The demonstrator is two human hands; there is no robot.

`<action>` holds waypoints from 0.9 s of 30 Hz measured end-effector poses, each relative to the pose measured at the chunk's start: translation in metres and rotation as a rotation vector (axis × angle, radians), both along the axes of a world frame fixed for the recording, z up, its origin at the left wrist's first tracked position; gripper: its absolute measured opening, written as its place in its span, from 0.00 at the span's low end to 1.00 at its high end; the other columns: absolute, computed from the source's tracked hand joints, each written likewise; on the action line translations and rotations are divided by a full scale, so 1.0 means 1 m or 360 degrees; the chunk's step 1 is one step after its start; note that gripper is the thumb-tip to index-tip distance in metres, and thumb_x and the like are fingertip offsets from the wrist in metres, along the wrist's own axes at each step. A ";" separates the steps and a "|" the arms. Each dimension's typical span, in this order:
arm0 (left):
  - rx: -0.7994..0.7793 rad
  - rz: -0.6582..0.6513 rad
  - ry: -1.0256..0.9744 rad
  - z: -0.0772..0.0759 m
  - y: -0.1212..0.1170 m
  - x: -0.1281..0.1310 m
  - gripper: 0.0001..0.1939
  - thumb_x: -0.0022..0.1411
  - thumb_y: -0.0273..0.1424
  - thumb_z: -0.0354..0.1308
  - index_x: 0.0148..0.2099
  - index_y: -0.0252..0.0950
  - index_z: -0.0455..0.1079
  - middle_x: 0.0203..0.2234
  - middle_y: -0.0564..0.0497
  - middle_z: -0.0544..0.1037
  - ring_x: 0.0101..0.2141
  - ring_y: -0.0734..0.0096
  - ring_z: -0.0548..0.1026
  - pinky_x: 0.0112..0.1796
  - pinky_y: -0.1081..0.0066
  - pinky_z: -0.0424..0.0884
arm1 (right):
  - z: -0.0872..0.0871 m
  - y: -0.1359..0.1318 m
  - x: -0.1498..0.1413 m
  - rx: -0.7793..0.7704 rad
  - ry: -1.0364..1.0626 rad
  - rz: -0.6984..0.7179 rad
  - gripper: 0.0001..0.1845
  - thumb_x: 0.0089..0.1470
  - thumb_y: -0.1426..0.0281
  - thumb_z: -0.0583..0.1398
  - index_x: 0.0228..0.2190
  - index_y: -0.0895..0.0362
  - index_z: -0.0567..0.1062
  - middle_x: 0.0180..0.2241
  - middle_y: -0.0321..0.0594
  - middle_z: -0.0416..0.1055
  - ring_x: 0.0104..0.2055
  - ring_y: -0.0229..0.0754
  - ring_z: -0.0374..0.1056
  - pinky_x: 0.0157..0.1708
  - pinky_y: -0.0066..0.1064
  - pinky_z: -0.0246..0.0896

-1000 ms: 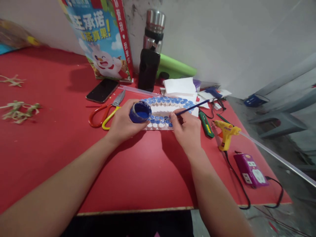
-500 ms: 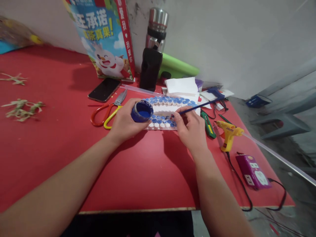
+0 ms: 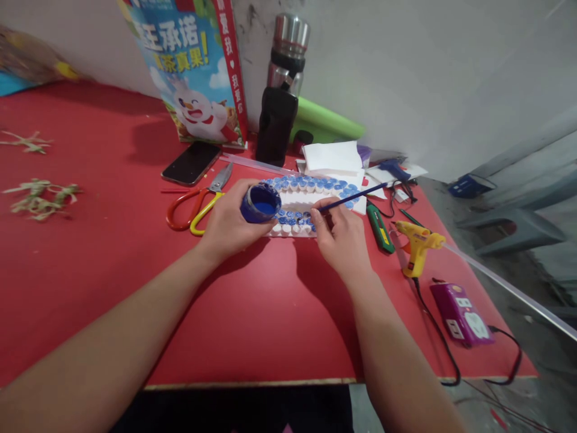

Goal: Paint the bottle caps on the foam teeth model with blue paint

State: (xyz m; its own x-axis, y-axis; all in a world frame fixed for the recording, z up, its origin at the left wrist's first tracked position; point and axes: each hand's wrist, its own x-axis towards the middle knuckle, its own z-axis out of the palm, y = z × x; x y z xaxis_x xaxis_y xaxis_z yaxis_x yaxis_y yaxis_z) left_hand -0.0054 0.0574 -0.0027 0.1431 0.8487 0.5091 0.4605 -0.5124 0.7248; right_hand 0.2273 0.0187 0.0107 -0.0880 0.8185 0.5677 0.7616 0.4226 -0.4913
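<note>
My left hand is wrapped round a small jar of blue paint, tilted so its open mouth faces me. In a pinch, my right hand holds a paintbrush with a blue handle that slants up to the right. The brush's tip is down among the front rows of a white craft piece set with rows of small round white pieces. Many of these tops are blue; several in the nearest row are white. My hands partly cover both ends of the craft piece.
Scissors and a phone lie left of my left hand. A green utility knife, a yellow glue gun and a purple box with cords are at right. Behind stand a bag and a metal flask.
My right hand has shifted slightly left with the paintbrush, its tip now nearer the front row of white pieces. The left hand and paint jar have barely moved.
</note>
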 end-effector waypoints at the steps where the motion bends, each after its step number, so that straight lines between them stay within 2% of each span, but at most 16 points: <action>1: -0.0005 -0.0001 0.0003 0.000 0.000 0.000 0.26 0.52 0.32 0.74 0.52 0.39 0.73 0.48 0.48 0.83 0.47 0.57 0.82 0.50 0.62 0.78 | 0.000 0.000 0.000 -0.0007 0.0000 -0.0001 0.10 0.71 0.63 0.57 0.40 0.54 0.75 0.34 0.43 0.79 0.30 0.44 0.72 0.35 0.38 0.66; 13: 0.0029 -0.0005 -0.0001 0.000 0.000 -0.001 0.25 0.52 0.31 0.74 0.53 0.38 0.74 0.46 0.48 0.84 0.46 0.57 0.83 0.49 0.62 0.79 | 0.000 0.000 0.002 0.0029 0.0027 -0.0028 0.10 0.71 0.62 0.58 0.41 0.54 0.75 0.33 0.42 0.81 0.32 0.46 0.76 0.35 0.37 0.65; 27: 0.0015 0.0002 0.0017 0.001 -0.001 -0.001 0.26 0.52 0.31 0.74 0.53 0.38 0.73 0.47 0.48 0.84 0.47 0.56 0.83 0.50 0.61 0.79 | 0.001 -0.001 0.001 0.0030 -0.0007 -0.0072 0.10 0.71 0.62 0.57 0.40 0.54 0.74 0.33 0.42 0.81 0.32 0.46 0.76 0.34 0.38 0.65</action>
State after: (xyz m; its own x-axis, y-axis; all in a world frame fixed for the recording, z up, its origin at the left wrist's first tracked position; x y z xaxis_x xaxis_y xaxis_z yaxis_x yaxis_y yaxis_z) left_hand -0.0065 0.0566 -0.0013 0.1472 0.8440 0.5158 0.4688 -0.5187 0.7150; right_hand 0.2285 0.0176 0.0118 -0.0537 0.8109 0.5828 0.7824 0.3968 -0.4800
